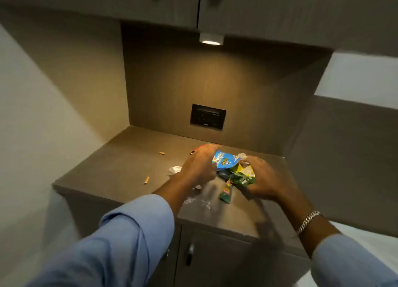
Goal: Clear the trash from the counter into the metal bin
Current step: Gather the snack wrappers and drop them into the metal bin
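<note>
Blue sleeves (129, 233) reach over the counter (129, 164); left hand (199, 166) and right hand (266, 179) clutch crumpled wrappers (233, 168) between them.

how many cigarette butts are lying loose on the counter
2 clear ones: one cigarette butt near the counter's front left edge, another butt farther back. More may be hidden under the hands and wrappers.
</note>
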A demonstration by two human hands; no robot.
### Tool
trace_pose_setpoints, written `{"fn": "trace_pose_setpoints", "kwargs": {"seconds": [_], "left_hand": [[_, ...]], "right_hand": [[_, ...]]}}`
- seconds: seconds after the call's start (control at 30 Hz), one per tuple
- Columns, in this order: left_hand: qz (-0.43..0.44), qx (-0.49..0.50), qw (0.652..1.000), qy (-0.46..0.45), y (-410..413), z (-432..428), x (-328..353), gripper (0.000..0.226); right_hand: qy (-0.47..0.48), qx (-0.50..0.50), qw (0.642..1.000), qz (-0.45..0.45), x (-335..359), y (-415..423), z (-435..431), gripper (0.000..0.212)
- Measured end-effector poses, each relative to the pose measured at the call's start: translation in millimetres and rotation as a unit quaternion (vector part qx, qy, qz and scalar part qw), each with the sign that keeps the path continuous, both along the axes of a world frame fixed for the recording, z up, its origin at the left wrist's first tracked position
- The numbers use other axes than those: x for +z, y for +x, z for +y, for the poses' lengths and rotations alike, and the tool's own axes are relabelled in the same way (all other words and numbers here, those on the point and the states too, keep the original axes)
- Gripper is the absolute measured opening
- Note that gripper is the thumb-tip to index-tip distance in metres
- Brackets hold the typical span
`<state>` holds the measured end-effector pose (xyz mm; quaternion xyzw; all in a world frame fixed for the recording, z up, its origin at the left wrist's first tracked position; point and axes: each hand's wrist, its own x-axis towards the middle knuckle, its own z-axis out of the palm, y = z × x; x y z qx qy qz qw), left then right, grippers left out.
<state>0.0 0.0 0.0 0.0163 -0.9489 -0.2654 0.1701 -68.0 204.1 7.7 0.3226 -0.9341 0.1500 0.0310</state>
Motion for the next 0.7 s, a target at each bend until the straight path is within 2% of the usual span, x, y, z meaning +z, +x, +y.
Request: {"fn": "trace_pose_setpoints", "kwargs": {"seconds": [0.07, 0.13, 0.23, 0.3, 0.33, 0.4, 0.47, 0.53, 0.63, 0.7], "left_hand": [[-0.036, 0.009, 0.999, -0.026, -29, 7, -19, 0.059], [-0.066, 0.012, 0.992, -0.108, -54, 15, -40, 0.055], [-0.09, 0.036, 0.975, -0.201, -89, 19, -55, 0.038], [-0.08, 0.055, 0.977, -0.188, -101, 17, -59, 0.027], [-0.062, 0.067, 0.985, -0.15, -106, 16, -60, 0.023], [0.001, 0.091, 0.996, -0.009, -111, 16, -54, 0.021], [0.06, 0.104, 0.985, 0.123, -109, 20, -38, 0.02], [0.107, 0.107, 0.963, 0.222, -102, 28, -20, 0.011], [0.133, 0.109, 0.935, 0.311, -78, 44, 1, 0.015], [0.132, 0.096, 0.924, 0.346, -48, 58, 12, 0.022]], "right_hand": [[0.029, -0.021, 0.999, -0.037, -18, -22, 1, 0.088], [0.056, -0.051, 0.994, -0.077, -39, -35, 1, 0.084], [0.033, -0.071, 0.994, -0.076, -63, -54, -4, 0.051], [-0.005, -0.087, 0.995, -0.055, -72, -54, -6, 0.039], [-0.024, -0.098, 0.994, -0.036, -74, -54, -5, 0.037], [-0.072, -0.132, 0.989, -0.002, -71, -53, -2, 0.035], [-0.114, -0.166, 0.979, 0.031, -61, -49, 0, 0.033], [-0.163, -0.202, 0.963, 0.07, -46, -42, 0, 0.029], [-0.282, -0.238, 0.925, 0.095, -24, -18, -5, 0.007], [-0.348, -0.241, 0.902, 0.084, -8, 9, -6, 0.01]]}}
